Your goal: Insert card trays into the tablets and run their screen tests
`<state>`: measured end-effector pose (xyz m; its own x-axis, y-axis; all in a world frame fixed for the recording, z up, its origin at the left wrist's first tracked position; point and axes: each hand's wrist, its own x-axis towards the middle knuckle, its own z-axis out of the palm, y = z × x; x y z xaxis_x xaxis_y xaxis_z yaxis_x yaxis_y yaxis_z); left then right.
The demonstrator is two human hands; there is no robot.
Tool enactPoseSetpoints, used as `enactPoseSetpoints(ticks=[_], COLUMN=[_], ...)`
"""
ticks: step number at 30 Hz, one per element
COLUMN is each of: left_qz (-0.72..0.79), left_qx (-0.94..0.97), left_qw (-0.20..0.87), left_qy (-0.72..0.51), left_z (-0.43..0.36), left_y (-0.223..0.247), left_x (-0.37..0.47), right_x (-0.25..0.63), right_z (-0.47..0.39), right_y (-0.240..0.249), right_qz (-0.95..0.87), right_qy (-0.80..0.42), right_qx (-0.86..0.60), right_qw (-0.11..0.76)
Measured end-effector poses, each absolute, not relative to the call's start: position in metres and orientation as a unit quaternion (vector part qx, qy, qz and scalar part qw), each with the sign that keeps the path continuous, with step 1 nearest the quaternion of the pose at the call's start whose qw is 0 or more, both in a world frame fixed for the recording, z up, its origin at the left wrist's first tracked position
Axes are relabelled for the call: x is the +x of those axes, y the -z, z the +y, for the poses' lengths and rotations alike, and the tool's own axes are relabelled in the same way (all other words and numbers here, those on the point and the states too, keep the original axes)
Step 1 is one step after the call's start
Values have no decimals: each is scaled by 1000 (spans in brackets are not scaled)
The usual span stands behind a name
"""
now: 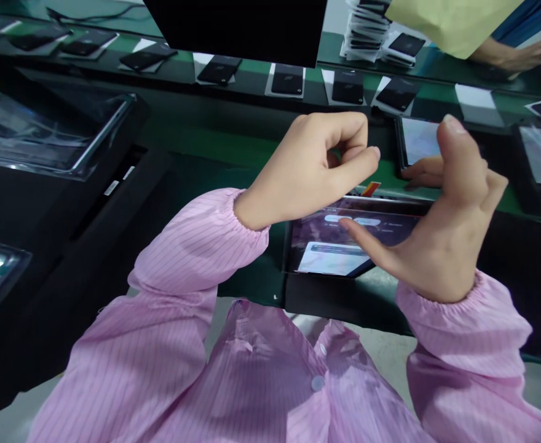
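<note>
A tablet (330,257) with a lit screen lies in front of me, partly covered by both hands. My left hand (305,163) hovers over its far left side, fingers curled in and thumb against them. Whatever may be between those fingertips is hidden. Over the tablet's right side is my right hand (450,227), its fingers apart and the thumb stretched across the screen; whether the thumb touches it I cannot tell. A small red and yellow tab (371,189) sticks up at the tablet's far edge, just below my left fingertips.
Behind the tablet runs a line of black devices (288,80) on white sheets. A second lit tablet (418,140) sits past my right hand. Film-covered panels (90,147) are at left, a dark screen (238,31) above. Another person's hand (524,56) shows top right, near a stack (365,31).
</note>
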<state>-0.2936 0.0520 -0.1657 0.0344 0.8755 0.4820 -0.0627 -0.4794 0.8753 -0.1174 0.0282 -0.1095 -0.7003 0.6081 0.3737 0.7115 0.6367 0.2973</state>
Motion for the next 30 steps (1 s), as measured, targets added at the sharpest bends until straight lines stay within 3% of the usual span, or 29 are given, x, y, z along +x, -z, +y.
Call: enactPoseSetpoints(ticks=[15,21,27,30], left_qz=[329,325,317,303], left_qx=[612,612,616,609], left_qw=[372,377,374,385], left_qy=[-615,-615,-616,-623], left_z=[44,43,42,40], left_y=[164,164,165,165], left_x=[-294,-294,-295,-295], right_x=[-123,-121,-125,-130], right_z=[18,26,43,50], right_y=[101,79,58,61], right_qz=[-898,-924,-949,-961], right_qy=[226,139,93,68], right_qx=[-372,-335,-302,-268], right_qw=[59,124,13,3])
